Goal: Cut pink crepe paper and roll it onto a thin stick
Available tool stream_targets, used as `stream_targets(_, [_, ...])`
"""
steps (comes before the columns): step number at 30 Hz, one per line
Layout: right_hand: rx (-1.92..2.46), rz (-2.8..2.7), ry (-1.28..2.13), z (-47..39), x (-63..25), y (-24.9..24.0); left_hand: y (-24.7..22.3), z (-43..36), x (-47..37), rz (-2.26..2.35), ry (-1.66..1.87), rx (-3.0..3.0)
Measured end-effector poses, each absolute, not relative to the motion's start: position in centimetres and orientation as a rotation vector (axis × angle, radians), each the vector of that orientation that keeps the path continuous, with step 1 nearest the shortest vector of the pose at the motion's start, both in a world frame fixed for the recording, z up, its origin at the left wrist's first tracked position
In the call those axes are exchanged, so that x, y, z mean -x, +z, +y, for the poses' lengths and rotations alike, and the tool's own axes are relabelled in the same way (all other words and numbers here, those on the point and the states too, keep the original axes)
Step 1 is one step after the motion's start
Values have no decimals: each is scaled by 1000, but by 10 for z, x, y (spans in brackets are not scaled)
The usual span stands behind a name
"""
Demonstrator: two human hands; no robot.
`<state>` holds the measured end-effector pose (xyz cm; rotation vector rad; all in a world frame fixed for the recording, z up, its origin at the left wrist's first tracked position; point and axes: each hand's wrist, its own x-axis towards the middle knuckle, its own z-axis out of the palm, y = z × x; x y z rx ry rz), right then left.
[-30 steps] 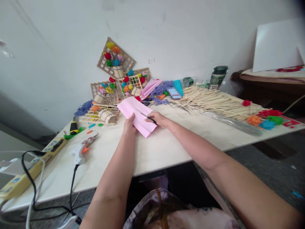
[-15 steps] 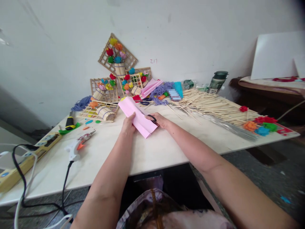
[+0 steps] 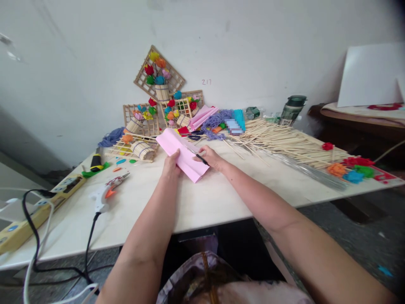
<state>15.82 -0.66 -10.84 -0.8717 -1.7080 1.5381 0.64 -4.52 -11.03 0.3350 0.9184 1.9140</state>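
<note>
Between fingers of left hand (image 3: 171,164), pink paper (image 3: 171,143) is clamped; between those of right hand (image 3: 211,158), scissors (image 3: 201,160), seen more edge-on than 0.5 s ago; cutting presumed underway.

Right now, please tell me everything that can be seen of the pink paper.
The pink paper looks thin and matte, an elongated sheet creased near its right end. It slants over the pale table from far left to near right. The left hand pinches it, thumb on top; the right hand holds scissors against it.
</note>
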Motion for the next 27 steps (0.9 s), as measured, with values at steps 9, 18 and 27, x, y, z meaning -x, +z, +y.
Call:
stream_targets(9, [676, -1845, 1565, -1, -161, -111, -110, -45, -5, 910, 1897, -358])
stream_targets(18, [632, -1721, 1717, -13, -163, -101, -113, -46, -5, 828, 1870, -472])
stream_targets(27, [682, -1677, 1790, -26, -166, -88, -113, -47, -6, 813, 1831, -546])
